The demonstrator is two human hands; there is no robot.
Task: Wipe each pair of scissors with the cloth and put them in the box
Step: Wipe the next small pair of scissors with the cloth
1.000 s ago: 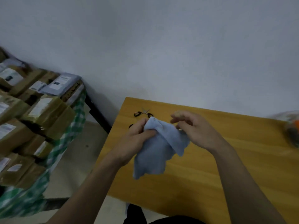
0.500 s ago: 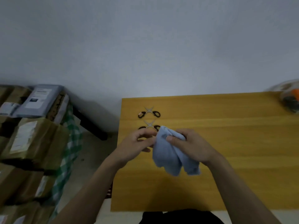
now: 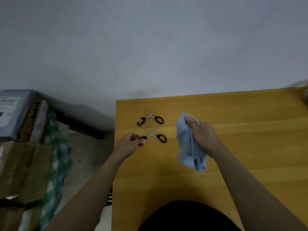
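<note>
Two small pairs of scissors with black handles lie spread open near the far left corner of the yellow wooden table (image 3: pixel 233 164). The far pair of scissors (image 3: pixel 150 118) lies untouched. My left hand (image 3: pixel 128 144) pinches the left handle of the near pair of scissors (image 3: pixel 154 137), which rests on the table. A light blue cloth (image 3: pixel 188 144) hangs bunched from my right hand (image 3: pixel 202 135), which grips it above the table to the right of the scissors. No box is plainly in view.
Stacked cardboard parcels (image 3: pixel 21 164) and a green checked cloth (image 3: pixel 56 155) stand to the left of the table, past a gap of floor. A blurred object (image 3: pixel 303 90) sits at the table's far right corner. A wall rises behind the table.
My hands have parted. The left hand let go of the cloth and reached to the near scissors' handle. The right hand carried the cloth to the right.
</note>
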